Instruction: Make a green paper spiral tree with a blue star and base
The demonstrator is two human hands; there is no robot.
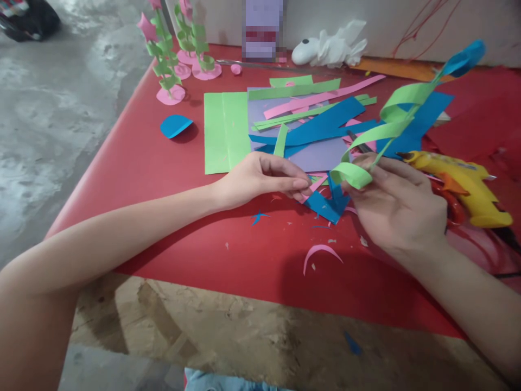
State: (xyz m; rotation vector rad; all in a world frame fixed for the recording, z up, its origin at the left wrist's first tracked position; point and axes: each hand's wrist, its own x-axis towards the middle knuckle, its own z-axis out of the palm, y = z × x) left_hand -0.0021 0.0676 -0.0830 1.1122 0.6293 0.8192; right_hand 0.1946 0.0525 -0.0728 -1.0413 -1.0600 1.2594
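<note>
Left forearm (163, 225) nearest me, slanting in over the red tabletop (195, 244). Left hand (260, 176): thumb and fingertips curled close together above paper scraps; I can't tell whether they pinch anything. Right hand (401, 206): fingers clamped on the lower end of a paper flower stem (407, 93), green strip spiralling round it, tilted up and right from the fingertips to a blue paper bud (464, 61). Just right of those fingers I see a yellow glue gun (459, 174). Folded blue strip (323, 206) between both hands' fingers. Beyond the left fingers, light-green paper sheet (217, 130); farther left, blue petal-shaped piece (176, 126).
</note>
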